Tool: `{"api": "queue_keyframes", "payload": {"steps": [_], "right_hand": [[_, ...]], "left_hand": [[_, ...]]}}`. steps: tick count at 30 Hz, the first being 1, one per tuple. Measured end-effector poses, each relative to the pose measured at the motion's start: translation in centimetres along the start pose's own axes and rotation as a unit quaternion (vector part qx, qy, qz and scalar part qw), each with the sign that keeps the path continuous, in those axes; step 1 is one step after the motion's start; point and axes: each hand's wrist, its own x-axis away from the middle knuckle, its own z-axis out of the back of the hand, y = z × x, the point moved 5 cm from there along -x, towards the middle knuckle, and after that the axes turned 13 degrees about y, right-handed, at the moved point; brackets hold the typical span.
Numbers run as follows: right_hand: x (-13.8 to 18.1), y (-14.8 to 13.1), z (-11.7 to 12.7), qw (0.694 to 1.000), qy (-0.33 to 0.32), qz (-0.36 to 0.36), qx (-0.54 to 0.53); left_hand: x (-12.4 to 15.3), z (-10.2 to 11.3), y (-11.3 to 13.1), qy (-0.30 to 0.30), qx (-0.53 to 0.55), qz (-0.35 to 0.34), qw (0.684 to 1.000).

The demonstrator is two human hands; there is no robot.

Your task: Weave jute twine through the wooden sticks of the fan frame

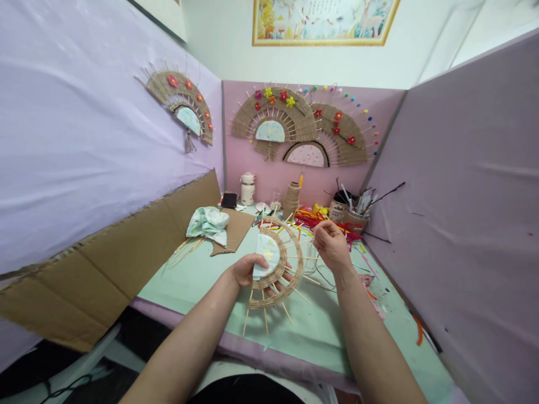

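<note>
My left hand grips a half-round woven fan, thumb on the pale blue patterned cloth centre and fingers behind. Thin wooden sticks radiate from the centre through two bands of brown twine, their ends sticking out past the outer band. To the right of the fan, my right hand is raised with its fingers pinched together; what lies between the fingertips is too small to make out. Below that hand, a loose length of cord curls over the green tabletop.
Behind the fan stand a twine spool, a white bottle and red and yellow pipe cleaners. Crumpled cloth lies by a cardboard piece. Twigs jut from a pot at right. Finished fans hang on the partition.
</note>
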Motion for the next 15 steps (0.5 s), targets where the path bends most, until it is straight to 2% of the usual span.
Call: {"api": "queue_keyframes", "payload": {"steps": [2,9,15], "right_hand": [[0.2,0.5,-0.3,1.0,-0.004,-0.02,0.011],[2.3,3.3,-2.9,0.987,-0.084,-0.116,0.069],[2.8,4.1,-3.5,0.984,-0.102,-0.129,0.07]], "left_hand": [[0.2,-0.1,-0.2,-0.006,-0.007,0.011,1.0],[0.7,-0.6,-0.4,-0.048,0.0,0.029,0.998],[0.4,-0.5,0.1,-0.025,-0.003,-0.021,0.999]]}}
